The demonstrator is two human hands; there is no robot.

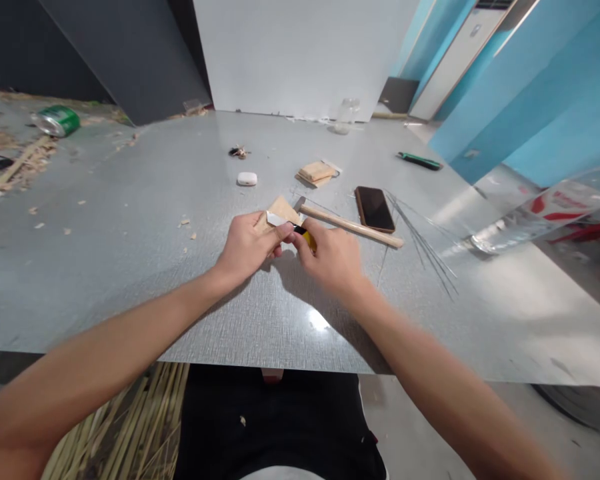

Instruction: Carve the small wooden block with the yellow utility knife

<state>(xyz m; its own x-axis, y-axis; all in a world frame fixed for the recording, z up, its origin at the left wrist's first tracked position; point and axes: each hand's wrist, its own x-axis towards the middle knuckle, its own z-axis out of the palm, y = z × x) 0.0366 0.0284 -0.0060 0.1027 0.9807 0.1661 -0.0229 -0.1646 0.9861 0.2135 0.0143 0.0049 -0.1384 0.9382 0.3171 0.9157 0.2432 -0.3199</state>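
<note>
Near the middle of the table, my left hand (245,247) is closed on a flat, pale piece of wood (283,207). My right hand (334,259) grips a utility knife with a yellow and black handle (309,241). The knife's blade (276,219) points left and lies over the wood, with my left thumb close against it. Just beyond my right hand is a hammer (353,225) with a wooden handle, its head partly behind the wood. My fingers hide part of the wood and most of the knife handle.
Beyond my hands lie a phone (375,209), a stack of small wooden pieces (317,173), a white case (247,179) and keys (239,152). Thin wires (425,243), a green cutter (419,161) and a plastic bottle (535,212) are rightward. A green can (57,121) lies far left among shavings.
</note>
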